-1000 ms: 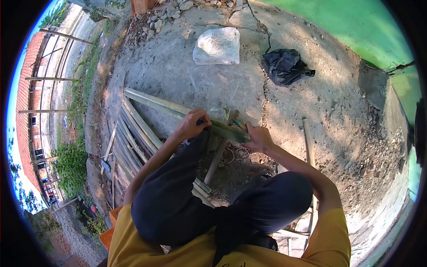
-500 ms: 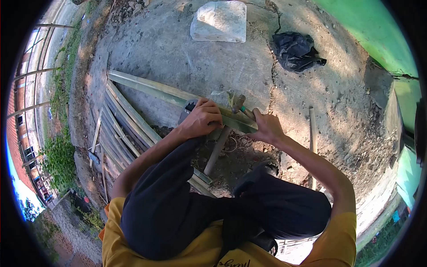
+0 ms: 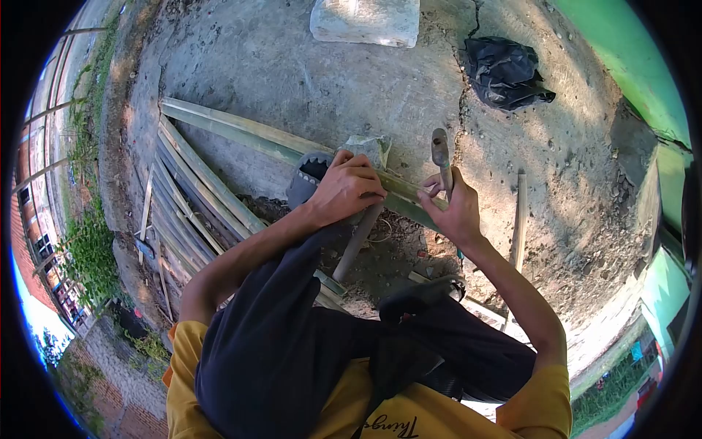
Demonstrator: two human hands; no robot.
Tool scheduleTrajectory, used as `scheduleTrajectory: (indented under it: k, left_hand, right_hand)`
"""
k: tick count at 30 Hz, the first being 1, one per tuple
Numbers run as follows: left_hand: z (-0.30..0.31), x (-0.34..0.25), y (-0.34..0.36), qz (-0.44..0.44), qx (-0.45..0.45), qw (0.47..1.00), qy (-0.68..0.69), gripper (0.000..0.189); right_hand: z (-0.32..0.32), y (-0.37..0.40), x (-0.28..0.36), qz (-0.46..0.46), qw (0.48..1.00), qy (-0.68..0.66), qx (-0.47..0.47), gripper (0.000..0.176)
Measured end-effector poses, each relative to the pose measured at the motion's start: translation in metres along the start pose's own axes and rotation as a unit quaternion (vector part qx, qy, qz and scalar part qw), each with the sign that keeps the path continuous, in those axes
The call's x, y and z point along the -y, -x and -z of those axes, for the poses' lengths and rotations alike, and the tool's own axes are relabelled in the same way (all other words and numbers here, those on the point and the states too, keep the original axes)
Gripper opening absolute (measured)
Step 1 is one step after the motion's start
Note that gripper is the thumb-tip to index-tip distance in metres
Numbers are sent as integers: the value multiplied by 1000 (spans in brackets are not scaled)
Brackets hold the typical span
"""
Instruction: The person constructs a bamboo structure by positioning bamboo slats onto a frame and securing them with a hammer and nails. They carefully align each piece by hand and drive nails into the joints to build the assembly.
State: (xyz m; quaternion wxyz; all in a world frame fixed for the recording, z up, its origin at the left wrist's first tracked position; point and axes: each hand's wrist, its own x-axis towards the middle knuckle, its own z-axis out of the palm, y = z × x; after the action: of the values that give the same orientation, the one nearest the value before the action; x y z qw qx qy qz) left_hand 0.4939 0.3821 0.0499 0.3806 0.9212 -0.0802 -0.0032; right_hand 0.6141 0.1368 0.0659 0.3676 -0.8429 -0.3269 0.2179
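Note:
My right hand (image 3: 455, 210) is closed around a hammer, whose metal head (image 3: 439, 146) points up above my fingers. Part of its handle shows below the hand. Thumb and forefinger are close together near the bamboo; whether they also pinch something small I cannot make out. My left hand (image 3: 349, 190) grips a long split bamboo piece (image 3: 241, 130) near its right end, fingers curled over the top. That piece runs from the far left to beneath my right hand. Beside my left wrist is a grey object with a scalloped edge (image 3: 301, 186).
Several bamboo strips (image 3: 194, 201) fan out at left. A pale stone block (image 3: 365, 22) and a crumpled black plastic bag (image 3: 504, 73) lie ahead on cracked concrete. A thin stick (image 3: 521, 219) is at right. A green wall (image 3: 629, 58) bounds the right side.
The hammer head has gone from lying low over the bamboo to standing upright. My right hand has shifted slightly right; my left hand stays on the bamboo. The view has tilted slightly.

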Motion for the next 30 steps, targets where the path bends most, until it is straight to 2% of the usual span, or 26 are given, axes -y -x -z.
scheduleTrajectory:
  k: [3, 4, 5, 7, 8, 12, 14, 19, 22, 24, 28, 30]
  left_hand:
    - [-1, 3, 3, 3, -7, 1000, -14, 12]
    - [-1, 3, 2, 6, -11, 1000, -12, 12]
    - [-3, 3, 3, 8, -13, 1000, -14, 12]
    - [-6, 1, 5, 15, -16, 1000, -14, 12]
    - [-6, 2, 4, 9, -21, 1000, -17, 12]
    - [-2, 1, 10, -2, -16, 1000, -26, 13]
    - [0, -2, 13, -5, -11, 999, -41, 13]
    - [-1, -9, 18, -9, -21, 996, -90, 13]
    - [-5, -7, 11, 27, -5, 997, -78, 13]
    - [-9, -7, 6, 47, -10, 999, 1, 14]
    - [-20, -8, 3, 38, 19, 998, 37, 16]
    - [-24, -8, 0, 34, -5, 996, 82, 16]
  right_hand:
    - [-13, -3, 28, -43, 997, -55, 31, 49]
    - [-14, -5, 34, -102, 989, -3, 106, 61]
    - [-18, -6, 37, -101, 989, 1, 112, 61]
    - [-27, -5, 39, 39, 989, 141, -3, 70]
    - [-28, -3, 38, 22, 990, 136, 39, 74]
    - [-34, 4, 23, 15, 982, 167, 88, 70]
    - [-31, -2, 23, -43, 974, 166, 147, 68]
    - [-29, -2, 9, -18, 976, 149, 160, 68]
    - [-29, -2, 6, -29, 974, 148, 169, 68]
    - [-31, -1, 6, -39, 975, 149, 162, 69]
    - [-30, 0, 3, -49, 978, 125, 158, 70]
    - [-31, -1, 2, -46, 981, 122, 145, 71]
